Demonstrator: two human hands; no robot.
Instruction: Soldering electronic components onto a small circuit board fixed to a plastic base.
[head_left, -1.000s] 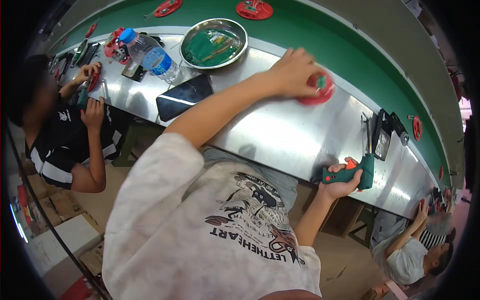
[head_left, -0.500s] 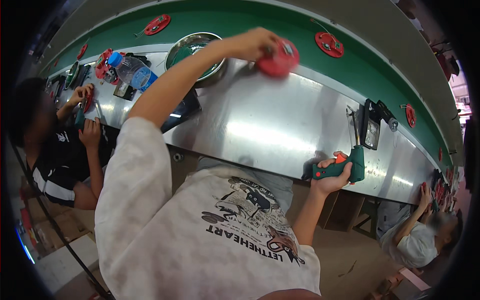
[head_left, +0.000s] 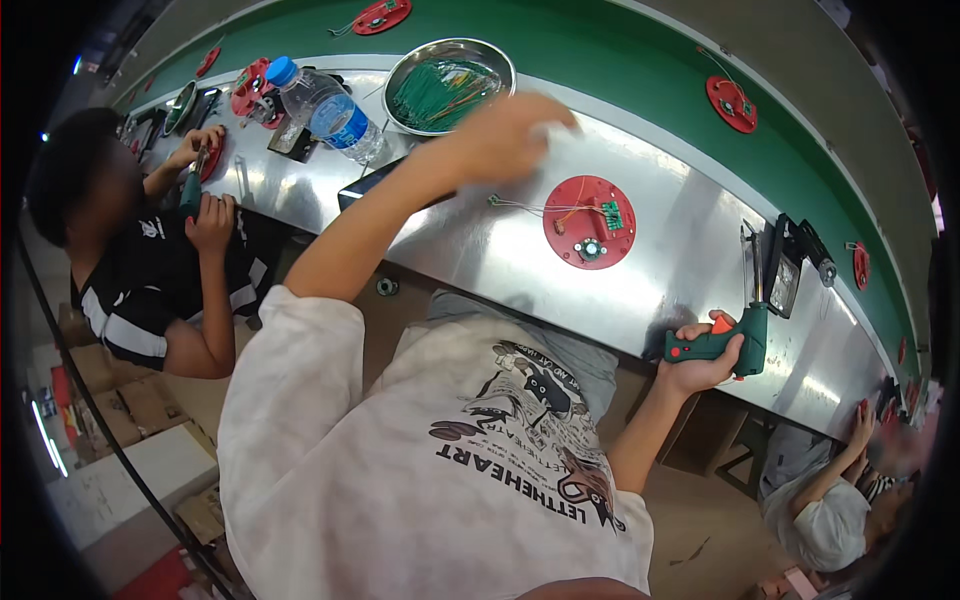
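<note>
My right hand grips the green soldering gun by its handle, with its metal tip pointing toward the far side of the bench. My left hand is in the air beside the rim of a steel bowl; motion blurs its fingers. In the bowl lie many thin green wires. On the metal bench in front of me rests a round red plate, carrying a small green circuit board, with pale wires trailing left. Neither hand touches that plate.
A water bottle and a dark flat object stand left of the bowl. Right of the gun is a black stand. Red plates lie along the green strip. Co-workers sit at left and right.
The red plate my left hand held is now down on the bench, released. That hand has come away toward the bowl. My right hand still holds the soldering gun, and the view has shifted.
</note>
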